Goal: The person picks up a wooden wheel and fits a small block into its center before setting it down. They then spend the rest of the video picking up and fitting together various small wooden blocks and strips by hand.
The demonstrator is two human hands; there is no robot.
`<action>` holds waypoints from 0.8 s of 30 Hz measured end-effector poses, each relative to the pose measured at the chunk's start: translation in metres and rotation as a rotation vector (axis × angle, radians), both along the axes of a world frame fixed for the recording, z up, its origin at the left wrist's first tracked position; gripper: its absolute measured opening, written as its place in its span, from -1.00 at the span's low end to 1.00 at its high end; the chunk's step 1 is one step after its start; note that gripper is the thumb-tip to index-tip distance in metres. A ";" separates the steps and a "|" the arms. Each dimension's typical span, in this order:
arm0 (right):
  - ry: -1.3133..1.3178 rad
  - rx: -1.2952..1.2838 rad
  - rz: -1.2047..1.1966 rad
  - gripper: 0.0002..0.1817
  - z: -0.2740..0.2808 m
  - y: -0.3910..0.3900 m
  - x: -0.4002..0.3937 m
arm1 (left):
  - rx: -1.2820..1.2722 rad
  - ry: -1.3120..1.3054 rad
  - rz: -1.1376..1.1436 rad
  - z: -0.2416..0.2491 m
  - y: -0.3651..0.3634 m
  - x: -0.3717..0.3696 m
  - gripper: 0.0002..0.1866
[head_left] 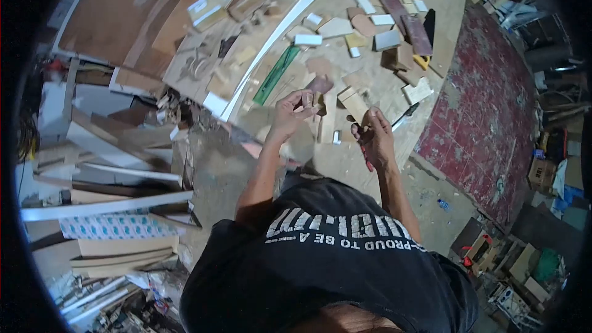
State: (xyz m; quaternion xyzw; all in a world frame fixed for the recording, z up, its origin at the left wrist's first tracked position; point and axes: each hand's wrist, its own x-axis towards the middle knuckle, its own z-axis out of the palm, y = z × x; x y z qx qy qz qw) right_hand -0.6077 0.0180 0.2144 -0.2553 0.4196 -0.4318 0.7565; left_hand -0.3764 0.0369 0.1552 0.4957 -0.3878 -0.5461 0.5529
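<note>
My left hand (295,112) is raised over the near edge of the wooden table (333,55), its fingers pinched round a small piece that I cannot make out. To its right, my right hand (375,139) is closed on a tool with a red handle (368,159), whose dark tip points up and left. A light wooden block (352,102) lies just beyond the right hand. Between the hands, a small white piece (337,137) sits near the table edge. Beyond the left hand lies a green strip (275,75).
Wooden and white offcuts (336,27) and dark red blocks (417,36) lie across the table. Stacked boards (123,228) stand on the left. A worn red panel (478,117) is at the right, with tools and boxes (542,172) beyond it.
</note>
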 end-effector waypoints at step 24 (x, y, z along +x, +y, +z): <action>0.470 -0.887 0.310 -0.54 0.032 0.061 0.009 | -0.129 0.178 -0.050 0.064 0.073 -0.011 -0.47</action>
